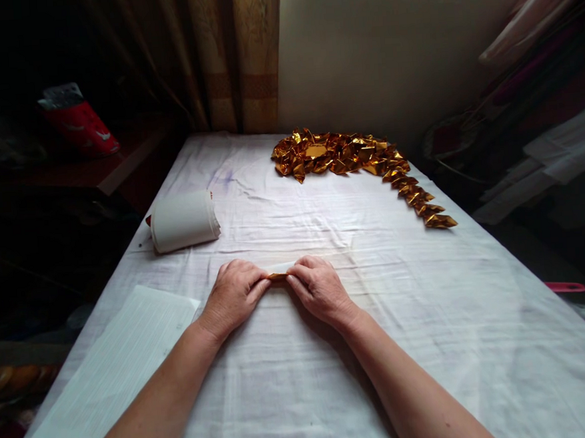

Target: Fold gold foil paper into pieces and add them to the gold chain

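Observation:
My left hand (233,294) and my right hand (318,288) rest side by side on the white cloth (430,329) at the table's middle. Both have their fingers curled and pinch a small gold foil paper (277,275) between them; only a sliver of it shows between the fingertips. A long heap of folded gold foil pieces (348,156) lies at the far side and trails down toward the right edge.
A curled stack of white paper (183,220) lies at the left. A lined white sheet (117,365) sits at the near left corner. Curtains and a wall stand behind the table. A red bag (81,125) rests on a dark shelf at left.

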Demonstrator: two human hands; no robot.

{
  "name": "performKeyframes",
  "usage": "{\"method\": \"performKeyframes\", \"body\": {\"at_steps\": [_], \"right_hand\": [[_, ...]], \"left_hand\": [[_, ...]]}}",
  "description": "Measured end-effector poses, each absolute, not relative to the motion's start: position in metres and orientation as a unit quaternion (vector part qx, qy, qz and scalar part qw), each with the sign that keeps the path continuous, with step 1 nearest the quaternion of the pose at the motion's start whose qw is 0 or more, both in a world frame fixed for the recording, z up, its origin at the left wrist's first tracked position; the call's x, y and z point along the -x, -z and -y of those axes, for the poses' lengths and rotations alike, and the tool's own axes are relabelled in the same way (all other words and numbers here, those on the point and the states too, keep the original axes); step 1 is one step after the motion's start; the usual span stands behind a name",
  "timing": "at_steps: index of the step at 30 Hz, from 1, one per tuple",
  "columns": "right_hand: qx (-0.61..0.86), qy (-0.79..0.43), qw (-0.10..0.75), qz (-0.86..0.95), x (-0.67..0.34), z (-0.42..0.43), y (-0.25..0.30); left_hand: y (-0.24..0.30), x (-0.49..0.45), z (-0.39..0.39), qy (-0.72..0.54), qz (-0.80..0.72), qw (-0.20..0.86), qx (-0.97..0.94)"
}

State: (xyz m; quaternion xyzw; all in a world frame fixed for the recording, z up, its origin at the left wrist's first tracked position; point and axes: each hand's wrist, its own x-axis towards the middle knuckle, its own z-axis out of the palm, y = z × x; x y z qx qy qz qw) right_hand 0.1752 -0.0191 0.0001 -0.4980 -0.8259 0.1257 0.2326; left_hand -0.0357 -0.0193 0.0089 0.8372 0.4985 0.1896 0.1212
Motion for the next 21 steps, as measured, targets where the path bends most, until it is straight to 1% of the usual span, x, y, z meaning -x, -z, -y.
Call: {"method": "performKeyframes", "body": {"at_steps": [5, 8, 14, 18, 21], "right_hand": [[0.546, -0.105, 0.207, 0.805, -0.168, 0.016, -0.002], [0.566, -0.100, 0.222, 0.788, -0.164, 0.015, 0.001], [0.584, -0.087, 0.256, 0.765, -0.162, 0.016, 0.011], [0.577, -0.077, 0.283, 0.763, -0.162, 0.016, 0.015], [0.574, -0.070, 0.279, 0.767, -0.163, 0.015, 0.017]], "left_hand": [[-0.009, 0.033, 0.021, -0.171, -0.530, 0.118, -0.822], [-0.008, 0.029, 0.024, -0.174, -0.554, 0.106, -0.807], [-0.009, 0.019, 0.027, -0.152, -0.591, 0.025, -0.792], [-0.009, 0.017, 0.028, -0.138, -0.599, 0.007, -0.789], [-0.008, 0.016, 0.028, -0.139, -0.600, -0.003, -0.788]]}}
